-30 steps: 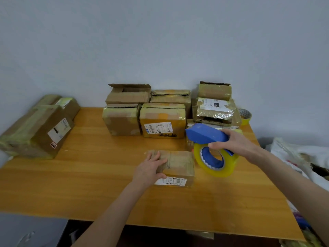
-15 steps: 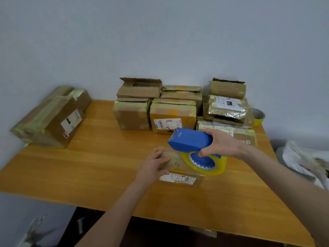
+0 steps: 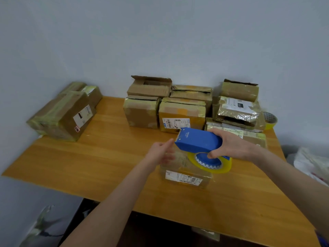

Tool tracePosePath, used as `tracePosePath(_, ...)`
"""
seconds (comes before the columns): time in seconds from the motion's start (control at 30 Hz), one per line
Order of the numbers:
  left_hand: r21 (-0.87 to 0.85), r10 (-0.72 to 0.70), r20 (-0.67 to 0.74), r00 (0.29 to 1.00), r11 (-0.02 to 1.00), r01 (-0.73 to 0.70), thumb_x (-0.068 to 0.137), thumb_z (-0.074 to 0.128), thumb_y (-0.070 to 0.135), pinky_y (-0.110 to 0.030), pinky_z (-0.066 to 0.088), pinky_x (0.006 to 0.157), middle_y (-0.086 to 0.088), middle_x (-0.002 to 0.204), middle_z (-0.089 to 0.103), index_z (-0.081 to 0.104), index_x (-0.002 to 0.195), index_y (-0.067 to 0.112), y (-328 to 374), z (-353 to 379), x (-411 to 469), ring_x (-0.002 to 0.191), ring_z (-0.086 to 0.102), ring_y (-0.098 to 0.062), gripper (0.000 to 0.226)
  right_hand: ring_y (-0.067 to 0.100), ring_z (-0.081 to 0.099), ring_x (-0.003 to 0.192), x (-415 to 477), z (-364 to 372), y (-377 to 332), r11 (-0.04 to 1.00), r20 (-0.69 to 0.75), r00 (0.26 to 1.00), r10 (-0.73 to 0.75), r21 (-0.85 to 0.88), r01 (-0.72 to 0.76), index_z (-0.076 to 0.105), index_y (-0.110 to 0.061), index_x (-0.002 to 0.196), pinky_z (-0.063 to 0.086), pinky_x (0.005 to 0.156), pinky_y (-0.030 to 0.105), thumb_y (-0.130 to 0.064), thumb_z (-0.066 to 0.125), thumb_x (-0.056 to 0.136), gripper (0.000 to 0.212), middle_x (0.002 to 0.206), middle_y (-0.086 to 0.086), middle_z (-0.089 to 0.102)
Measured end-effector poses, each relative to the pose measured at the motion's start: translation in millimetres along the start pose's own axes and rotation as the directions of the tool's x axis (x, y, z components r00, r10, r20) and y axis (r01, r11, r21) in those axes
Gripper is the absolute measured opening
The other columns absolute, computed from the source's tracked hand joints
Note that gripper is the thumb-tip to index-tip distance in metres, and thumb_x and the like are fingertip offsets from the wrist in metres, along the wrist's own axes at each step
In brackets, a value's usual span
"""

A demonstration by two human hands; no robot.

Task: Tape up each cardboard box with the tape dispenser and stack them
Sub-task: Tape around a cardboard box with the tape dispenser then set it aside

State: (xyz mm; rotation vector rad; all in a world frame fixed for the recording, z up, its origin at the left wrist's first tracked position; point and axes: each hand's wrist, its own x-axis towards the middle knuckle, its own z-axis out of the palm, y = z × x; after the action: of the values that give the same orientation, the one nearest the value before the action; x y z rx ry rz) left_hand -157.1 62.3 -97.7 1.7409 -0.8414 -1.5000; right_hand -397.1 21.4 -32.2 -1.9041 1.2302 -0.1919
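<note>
A small box [image 3: 185, 175] sat on the tabletop [image 3: 89, 166], near the middle and a bit toward the front edge. It had a white label on its front side. The right hand [image 3: 229, 145] was wrapped around the blue tape dispenser [image 3: 197, 140] and held it just over the top of the small box. The yellow tape roll [image 3: 213, 170] on the dispenser hung over the right part of the box top. I could not tell if it touched the box.

The left hand [image 3: 160, 155] was at the left top edge of the small box. Its fingers were loose and held nothing. It was blurry, so I could not tell if it touched the box.

A row of boxes [image 3: 181, 116] stood along the back edge, some stacked in twos. One top box [image 3: 149, 86] had its flaps open. Two bigger boxes [image 3: 62, 114] lay near the back left corner, one behind the other. A spare tape roll [image 3: 269, 120] sat at the back right corner, just beside the boxes. A white bag [image 3: 313, 164] lay past the right edge.
</note>
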Motion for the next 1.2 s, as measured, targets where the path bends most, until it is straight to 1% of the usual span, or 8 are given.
tracePosePath(0.07,-0.018,-0.102,0.107,0.989,0.994,0.104,0.095,0.055,0.038,-0.023,0.051,0.052,-0.006,0.097,0.072,0.059,0.111,0.007,3,10,-3,0.075,0.066,-0.018,0.035,0.011,0.059,0.092,0,0,-2,1.000,0.004,1.000,-0.004,-0.005,0.004,0.051,-0.028,0.117,0.047,0.072,0.021,-0.013,0.081,0.073,0.055,0.104,-0.007,0.056)
tracePosePath(0.13,-0.077,-0.121,0.172,0.978,0.988,0.136,0.094,0.058,0.029,-0.020,0.046,0.048,-0.003,0.092,0.074,0.063,0.111,0.008,4,17,-3,0.066,0.062,-0.012,0.027,0.011,0.059,0.093,-1,0,-3,1.000,0.012,1.000,-0.007,-0.008,0.008,0.051,-0.027,0.119,0.048,0.073,0.021,-0.013,0.081,0.073,0.057,0.105,-0.008,0.056)
tracePosePath(0.3,-0.199,-0.118,0.107,0.987,0.970,0.137,0.092,0.064,0.021,-0.018,0.044,0.048,0.001,0.081,0.070,0.062,0.105,0.010,3,16,2,0.062,0.060,-0.007,0.018,0.011,0.058,0.093,-1,-1,-4,1.000,0.016,1.000,-0.011,-0.020,0.011,0.049,-0.026,0.121,0.048,0.075,0.022,-0.013,0.080,0.074,0.058,0.105,-0.007,0.055)
tracePosePath(0.53,-0.255,-0.087,0.218,0.972,0.956,0.142,0.090,0.063,0.016,-0.026,0.054,0.060,-0.006,0.096,0.069,0.061,0.109,0.013,-6,26,-1,0.078,0.066,-0.016,0.019,0.011,0.058,0.092,-1,0,-4,1.000,0.028,1.000,-0.011,-0.014,0.011,0.049,-0.027,0.119,0.048,0.074,0.022,-0.013,0.080,0.073,0.057,0.104,-0.008,0.055)
tracePosePath(0.73,-0.388,-0.092,0.187,0.978,0.908,0.159,0.088,0.065,0.008,-0.024,0.055,0.059,-0.003,0.079,0.074,0.060,0.107,0.009,-6,23,3,0.070,0.071,-0.013,0.020,0.014,0.058,0.094,0,-1,-4,1.000,0.038,0.999,-0.011,-0.010,0.011,0.050,-0.026,0.118,0.051,0.078,0.027,-0.012,0.080,0.073,0.056,0.105,-0.005,0.055)
tracePosePath(0.9,-0.382,-0.074,0.234,0.969,0.910,0.161,0.086,0.068,0.016,-0.025,0.055,0.061,-0.005,0.088,0.075,0.060,0.113,0.008,-8,22,4,0.076,0.072,-0.017,0.029,0.014,0.058,0.094,0,-2,-3,1.000,0.040,0.999,-0.013,-0.002,0.013,0.049,-0.026,0.118,0.051,0.079,0.026,-0.012,0.080,0.073,0.056,0.105,-0.005,0.055)
tracePosePath(1.07,-0.400,-0.083,0.225,0.971,0.900,0.170,0.086,0.066,0.006,-0.021,0.053,0.055,-0.004,0.076,0.073,0.061,0.099,0.010,-12,28,7,0.066,0.069,-0.012,0.014,0.013,0.058,0.094,2,-2,-2,1.000,0.045,0.999,-0.003,0.006,0.003,0.049,-0.027,0.119,0.049,0.076,0.024,-0.013,0.080,0.073,0.057,0.105,-0.006,0.055)
tracePosePath(1.2,-0.322,-0.051,0.171,0.984,0.941,0.105,0.091,0.061,0.011,-0.018,0.047,0.048,0.001,0.070,0.071,0.060,0.093,0.012,-14,28,9,0.058,0.064,-0.007,0.003,0.013,0.059,0.094,4,-2,-3,1.000,0.048,0.999,0.000,0.012,0.000,0.050,-0.027,0.119,0.049,0.076,0.023,-0.012,0.080,0.073,0.057,0.105,-0.007,0.055)
